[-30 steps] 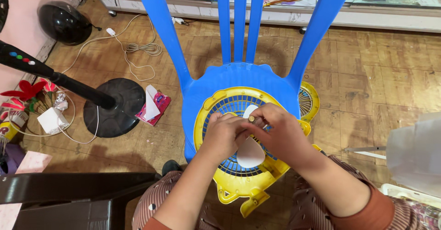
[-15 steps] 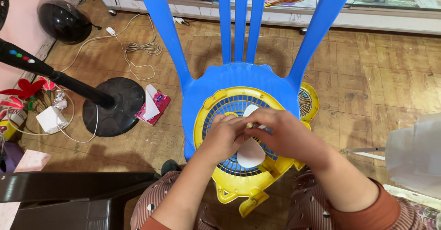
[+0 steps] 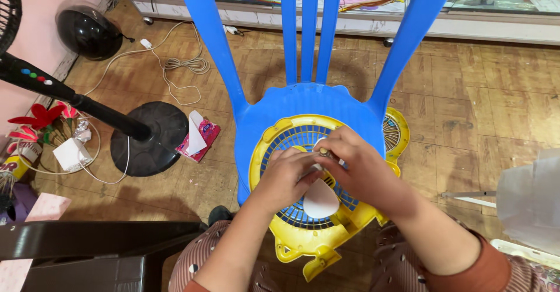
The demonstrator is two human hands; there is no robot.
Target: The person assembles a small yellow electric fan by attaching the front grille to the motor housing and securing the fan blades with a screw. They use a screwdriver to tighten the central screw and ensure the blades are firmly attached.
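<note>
A yellow fan housing [image 3: 280, 131] with a blue grille [image 3: 291, 141] lies on the seat of a blue plastic chair [image 3: 303, 96]. Both hands meet over the grille's centre. My left hand [image 3: 287, 175] pinches at the hub beside a white fan blade [image 3: 320, 200] that shows below the fingers. My right hand [image 3: 356, 161] grips a small metal-tipped part [image 3: 322, 151] at the hub, fingers curled round it. A second yellow grille piece [image 3: 395, 133] sticks out behind the right hand.
A black stand fan's base [image 3: 149, 137] and pole [image 3: 70, 96] stand on the wooden floor at left, with a pink tissue pack [image 3: 198, 135], white cable [image 3: 184, 65] and a black round fan head [image 3: 87, 32]. A dark table edge [image 3: 87, 233] lies at lower left; clear plastic [image 3: 528, 201] at right.
Both hands have stayed over the hub, shifting slightly; the right hand's fingers have closed more tightly over the centre part.
</note>
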